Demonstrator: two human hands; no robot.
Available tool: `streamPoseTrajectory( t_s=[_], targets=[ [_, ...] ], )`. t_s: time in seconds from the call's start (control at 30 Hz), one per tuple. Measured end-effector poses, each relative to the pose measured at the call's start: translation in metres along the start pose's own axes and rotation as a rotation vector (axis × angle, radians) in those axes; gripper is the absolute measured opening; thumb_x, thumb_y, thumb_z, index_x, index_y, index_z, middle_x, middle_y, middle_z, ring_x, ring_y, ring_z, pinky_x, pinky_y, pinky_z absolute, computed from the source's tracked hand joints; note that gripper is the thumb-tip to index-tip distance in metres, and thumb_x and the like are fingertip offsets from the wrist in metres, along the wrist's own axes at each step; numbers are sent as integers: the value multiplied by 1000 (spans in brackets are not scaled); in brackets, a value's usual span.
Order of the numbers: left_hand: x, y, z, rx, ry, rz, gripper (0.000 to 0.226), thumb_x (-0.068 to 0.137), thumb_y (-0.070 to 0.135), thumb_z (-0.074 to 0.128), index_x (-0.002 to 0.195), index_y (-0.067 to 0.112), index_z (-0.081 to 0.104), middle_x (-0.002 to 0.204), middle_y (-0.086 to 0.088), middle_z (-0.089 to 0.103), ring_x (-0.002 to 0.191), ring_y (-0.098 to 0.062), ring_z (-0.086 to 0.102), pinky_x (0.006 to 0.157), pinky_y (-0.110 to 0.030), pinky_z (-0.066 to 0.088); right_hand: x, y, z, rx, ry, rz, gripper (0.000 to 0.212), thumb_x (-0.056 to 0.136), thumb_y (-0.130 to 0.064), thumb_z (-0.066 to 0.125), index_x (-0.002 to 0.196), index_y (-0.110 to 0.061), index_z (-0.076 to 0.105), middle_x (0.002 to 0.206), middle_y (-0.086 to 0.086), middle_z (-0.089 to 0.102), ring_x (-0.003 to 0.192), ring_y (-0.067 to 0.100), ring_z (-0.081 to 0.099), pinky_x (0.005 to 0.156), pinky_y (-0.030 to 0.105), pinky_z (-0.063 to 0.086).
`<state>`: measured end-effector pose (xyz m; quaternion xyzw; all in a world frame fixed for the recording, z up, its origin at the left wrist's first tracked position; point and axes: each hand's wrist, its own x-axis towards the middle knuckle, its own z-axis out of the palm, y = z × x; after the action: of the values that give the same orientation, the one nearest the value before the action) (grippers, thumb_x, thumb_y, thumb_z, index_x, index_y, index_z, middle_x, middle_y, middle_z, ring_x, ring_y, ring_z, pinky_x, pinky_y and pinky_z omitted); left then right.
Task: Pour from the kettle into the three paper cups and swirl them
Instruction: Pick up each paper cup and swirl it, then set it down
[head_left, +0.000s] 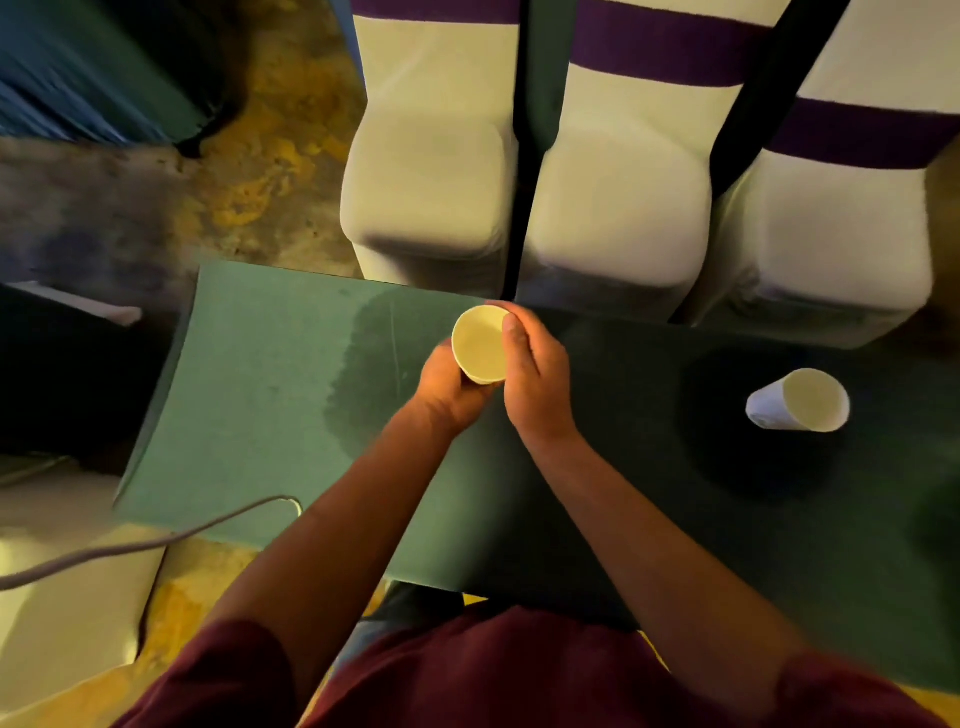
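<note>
Both hands are wrapped around one paper cup (480, 344), held up over the far edge of the green table (249, 405). The left hand (447, 384) cups it from below and the side, fingers curled under the base. The right hand (535, 379) grips the other side, thumb lying along the rim. The cup's mouth faces the camera and the inside looks pale; can't tell if there's any liquid in it.

Right of that cup, well apart, a second cup (797, 401) sits on the table, tilted in this view with its mouth toward the person, on a dark round patch (727, 457) of the cloth. Just left of the held cup there's a darker blotch (369, 364) on the cloth that looks wet.

No kettle or third cup in view.

Past the held cup, three white-covered chairs (613, 208) with purple bands stand right up against the table. Far left of the cup, a grey cable (156, 543) crosses the table's near corner. The person wears a maroon shirt (519, 675).
</note>
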<state>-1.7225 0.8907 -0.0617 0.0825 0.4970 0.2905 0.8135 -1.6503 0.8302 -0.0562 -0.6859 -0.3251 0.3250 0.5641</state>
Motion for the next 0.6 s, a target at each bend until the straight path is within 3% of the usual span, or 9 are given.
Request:
streamPoseTrajectory(
  t_s=[0.1,0.17,0.3,0.37,0.5,0.6],
  targets=[
    [15,18,-18,72,111,0,19,102,17,47,103,7,63,91,-14,69,80,-25,69,64,-29,60,8,6,27,-8,25,30,32,105,-22,42,119,-16,70,112,-6,71,100,-6,63,89,17,48],
    [22,30,-26,82,154,-28,34,101,37,52,113,7,63,95,-15,73,88,-28,72,77,-38,61,11,12,44,-20,50,52,33,105,-23,41,119,-15,69,114,-3,72,103,2,65,89,19,50],
    [42,56,-47,154,270,20,47,102,48,42,90,10,66,80,-14,75,86,-31,68,85,-43,54,17,20,77,-41,60,98,34,105,-25,40,122,-15,68,116,-4,71,104,2,64,86,16,50],
    [51,67,-62,137,287,30,55,102,51,37,103,6,70,96,-16,75,99,-33,69,94,-47,54,20,26,88,-45,47,122,33,106,-25,40,123,-17,67,114,-6,70,102,-2,64,84,17,51],
    [58,98,-98,67,292,94,59,103,48,34,122,1,63,101,-19,76,90,-29,75,78,-37,57,23,32,109,-57,33,155,33,107,-23,40,125,-15,67,116,-4,69,99,-11,60,79,9,47],
    [55,116,-119,22,314,145,60,103,46,35,124,-3,61,108,-25,73,98,-36,73,83,-41,58,24,36,123,-57,20,166,32,107,-20,41,124,-13,67,116,-2,69,99,-11,60,77,6,45]
  ],
)
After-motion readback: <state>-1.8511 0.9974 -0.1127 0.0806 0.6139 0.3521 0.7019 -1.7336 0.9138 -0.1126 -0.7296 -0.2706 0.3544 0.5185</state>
